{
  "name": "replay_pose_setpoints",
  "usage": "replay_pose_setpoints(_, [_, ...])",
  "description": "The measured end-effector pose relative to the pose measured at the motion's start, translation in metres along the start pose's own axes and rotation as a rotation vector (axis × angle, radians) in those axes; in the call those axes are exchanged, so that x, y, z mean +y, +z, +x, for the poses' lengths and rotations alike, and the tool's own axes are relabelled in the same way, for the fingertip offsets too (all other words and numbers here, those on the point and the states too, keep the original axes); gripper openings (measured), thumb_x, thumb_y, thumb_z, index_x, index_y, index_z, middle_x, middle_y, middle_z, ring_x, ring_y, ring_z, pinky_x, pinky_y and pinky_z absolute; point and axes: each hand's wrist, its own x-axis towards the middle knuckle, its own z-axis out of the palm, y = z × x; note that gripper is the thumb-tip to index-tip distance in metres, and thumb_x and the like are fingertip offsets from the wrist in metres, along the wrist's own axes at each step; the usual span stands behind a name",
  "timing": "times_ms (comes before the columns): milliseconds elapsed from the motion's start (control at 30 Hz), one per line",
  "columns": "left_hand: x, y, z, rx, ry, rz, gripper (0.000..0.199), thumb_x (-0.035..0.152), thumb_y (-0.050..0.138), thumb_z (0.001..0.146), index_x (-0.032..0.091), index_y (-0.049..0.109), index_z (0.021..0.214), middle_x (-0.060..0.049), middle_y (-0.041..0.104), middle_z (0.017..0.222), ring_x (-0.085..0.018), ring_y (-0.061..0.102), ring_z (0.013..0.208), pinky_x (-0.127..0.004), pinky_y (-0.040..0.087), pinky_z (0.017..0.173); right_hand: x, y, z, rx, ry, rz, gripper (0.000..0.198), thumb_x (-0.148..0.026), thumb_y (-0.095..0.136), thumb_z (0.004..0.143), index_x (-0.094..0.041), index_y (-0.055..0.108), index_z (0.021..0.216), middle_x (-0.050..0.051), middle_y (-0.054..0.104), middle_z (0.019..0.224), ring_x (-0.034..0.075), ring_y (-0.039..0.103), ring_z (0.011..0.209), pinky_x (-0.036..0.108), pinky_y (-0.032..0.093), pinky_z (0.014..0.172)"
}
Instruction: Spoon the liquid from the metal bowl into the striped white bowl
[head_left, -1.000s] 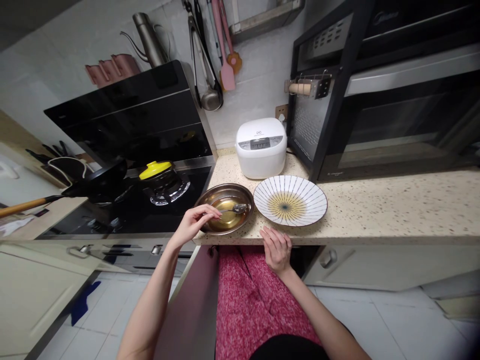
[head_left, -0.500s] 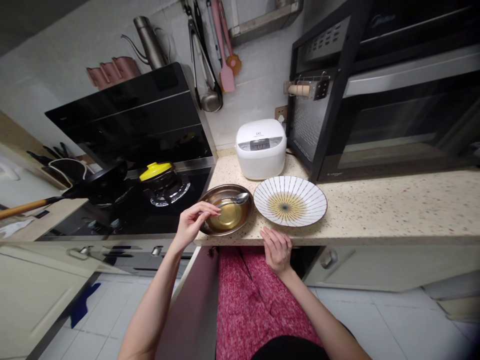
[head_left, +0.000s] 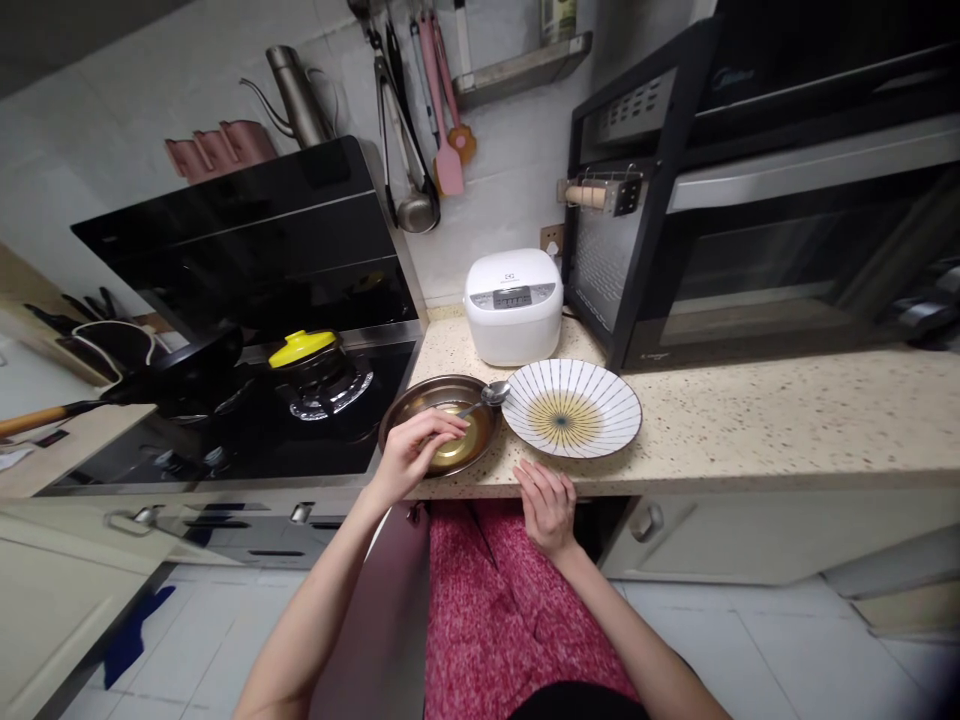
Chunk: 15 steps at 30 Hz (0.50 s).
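Note:
My left hand is closed in a pinch on the handle of a metal spoon. The spoon's bowl hangs over the gap between a steel bowl and a wide plate. Yellowish clear liquid lies in the bottom of the steel bowl, partly hidden by my fingers. A pool of similar yellow tint shows at the middle of the white plate, which has dark radiating lines. At the counter's front edge, just below the plate, my right hand rests with its fingers stretched out, holding nothing.
Behind the bowl and plate stands a white rice cooker. A black oven takes up the back right. On the left, the stove carries a yellow-lidded pot and a wok with a wooden handle. Utensils hang on the wall.
My left hand has moved right with the spoon, whose tip has gone from above the steel bowl to the plate's near-left rim. My right hand stays at the counter edge.

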Motion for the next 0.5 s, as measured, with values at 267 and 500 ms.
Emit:
replay_pose_setpoints(267, [-0.004, 0.003, 0.000, -0.122, 0.194, 0.125, 0.017, 0.017, 0.056, 0.102, 0.016, 0.073, 0.103, -0.014, 0.078, 0.106, -0.021, 0.075, 0.100, -0.032, 0.061, 0.089, -0.001, -0.001, 0.003, 0.018, 0.001, 0.019, 0.046, -0.015, 0.049, 0.098, -0.023, 0.058, 0.143, 0.005, 0.079, 0.116, 0.018, 0.067, 0.113, 0.034, 0.030, 0.116])
replay_pose_setpoints(500, [-0.006, 0.011, 0.005, -0.181, 0.290, 0.161, 0.020, 0.017, 0.052, 0.104, 0.014, 0.071, 0.108, -0.015, 0.078, 0.108, -0.020, 0.075, 0.100, -0.030, 0.062, 0.085, -0.001, -0.001, 0.001, 0.007, 0.003, 0.002, 0.042, -0.015, 0.049, 0.099, -0.023, 0.062, 0.138, 0.005, 0.080, 0.116, 0.018, 0.067, 0.113, 0.035, 0.030, 0.116])
